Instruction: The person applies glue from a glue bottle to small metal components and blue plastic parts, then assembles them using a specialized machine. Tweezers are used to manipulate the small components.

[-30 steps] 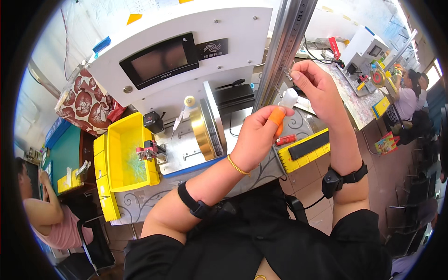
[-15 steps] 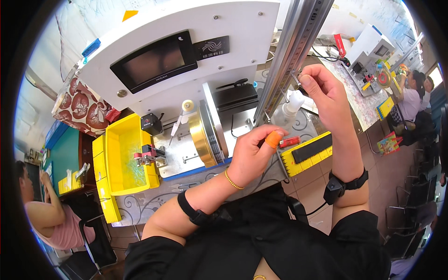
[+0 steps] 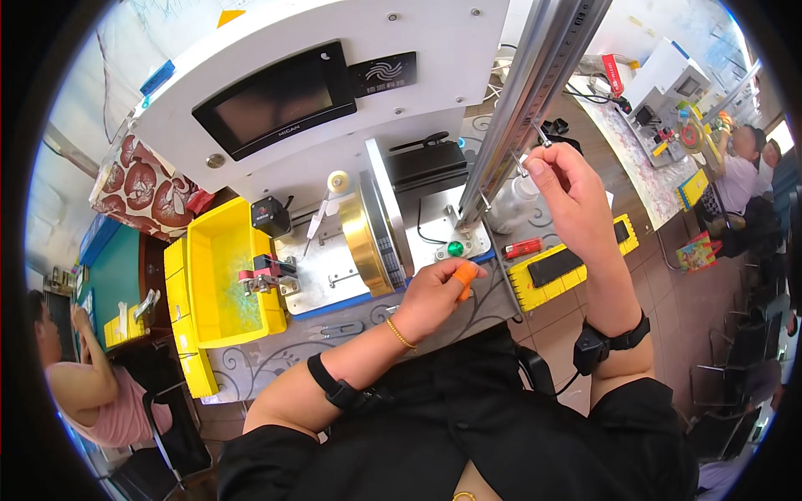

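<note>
My right hand (image 3: 571, 199) is raised beside the metal rail (image 3: 535, 92), with thumb and forefinger pinched together close to a small metal peg (image 3: 521, 165) on it. Whatever is in that pinch is too small to make out. Lower down, my left hand (image 3: 430, 307) is closed in front of the white machine, at the table's front edge. An orange finger cover (image 3: 465, 279) sits on one of its digits, and anything between its fingertips cannot be made out. To its left is the machine's gold-coloured drum (image 3: 357, 242). A green knob (image 3: 455, 249) shows just above it.
Left of the drum stands a yellow bin (image 3: 209, 321) holding thin pale strands. Small snips (image 3: 334, 329) lie on the table. On the right are a red cylinder (image 3: 524, 247), a translucent bottle (image 3: 511, 207) and a yellow tray (image 3: 522, 288) with a black pad. Other people sit at both sides.
My left hand has moved left and down toward the table's front edge, uncovering the green knob and the red cylinder. My right hand has come down slightly along the rail.
</note>
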Action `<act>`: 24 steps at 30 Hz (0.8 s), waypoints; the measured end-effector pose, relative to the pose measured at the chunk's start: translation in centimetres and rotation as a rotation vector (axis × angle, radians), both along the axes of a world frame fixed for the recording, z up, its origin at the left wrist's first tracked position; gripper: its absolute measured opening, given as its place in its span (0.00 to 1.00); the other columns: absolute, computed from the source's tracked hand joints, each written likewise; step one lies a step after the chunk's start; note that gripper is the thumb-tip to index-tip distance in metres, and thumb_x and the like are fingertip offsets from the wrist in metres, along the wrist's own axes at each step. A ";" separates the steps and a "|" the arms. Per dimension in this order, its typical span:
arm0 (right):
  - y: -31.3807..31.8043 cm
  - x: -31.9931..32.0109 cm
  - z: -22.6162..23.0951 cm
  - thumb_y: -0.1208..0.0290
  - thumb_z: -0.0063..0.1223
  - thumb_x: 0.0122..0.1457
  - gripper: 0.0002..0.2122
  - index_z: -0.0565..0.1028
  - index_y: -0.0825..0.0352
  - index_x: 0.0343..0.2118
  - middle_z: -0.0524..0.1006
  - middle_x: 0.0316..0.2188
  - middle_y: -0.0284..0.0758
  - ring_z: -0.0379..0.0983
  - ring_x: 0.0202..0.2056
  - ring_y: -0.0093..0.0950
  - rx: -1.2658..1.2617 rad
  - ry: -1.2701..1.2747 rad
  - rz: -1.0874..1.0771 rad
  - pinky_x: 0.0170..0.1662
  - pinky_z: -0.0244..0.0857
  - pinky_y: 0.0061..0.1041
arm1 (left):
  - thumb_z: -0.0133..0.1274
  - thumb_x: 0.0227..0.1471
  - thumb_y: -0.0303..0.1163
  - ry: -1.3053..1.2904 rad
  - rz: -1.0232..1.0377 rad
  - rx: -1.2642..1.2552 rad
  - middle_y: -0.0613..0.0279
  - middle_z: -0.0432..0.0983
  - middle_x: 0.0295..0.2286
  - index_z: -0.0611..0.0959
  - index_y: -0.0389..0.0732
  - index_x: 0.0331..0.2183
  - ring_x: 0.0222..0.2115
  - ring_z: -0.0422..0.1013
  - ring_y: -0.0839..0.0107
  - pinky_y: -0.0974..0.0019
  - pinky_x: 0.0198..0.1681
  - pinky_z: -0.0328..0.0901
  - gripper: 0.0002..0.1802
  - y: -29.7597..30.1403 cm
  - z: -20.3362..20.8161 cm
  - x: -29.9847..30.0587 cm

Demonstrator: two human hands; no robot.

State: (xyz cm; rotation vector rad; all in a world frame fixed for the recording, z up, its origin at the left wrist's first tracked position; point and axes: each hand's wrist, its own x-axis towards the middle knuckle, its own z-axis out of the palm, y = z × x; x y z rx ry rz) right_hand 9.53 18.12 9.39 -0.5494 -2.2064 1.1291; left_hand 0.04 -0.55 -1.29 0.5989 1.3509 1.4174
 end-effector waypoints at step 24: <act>-8.6 -5.1 -8.9 0.71 0.55 0.61 0.07 0.78 0.69 0.37 0.74 0.39 0.30 0.70 0.33 0.16 -0.587 0.105 0.295 0.34 0.64 0.16 | 0.52 0.58 0.31 0.355 0.297 0.137 0.61 0.76 0.35 0.76 0.37 0.50 0.31 0.73 0.76 0.74 0.36 0.67 0.19 -11.8 6.2 -6.2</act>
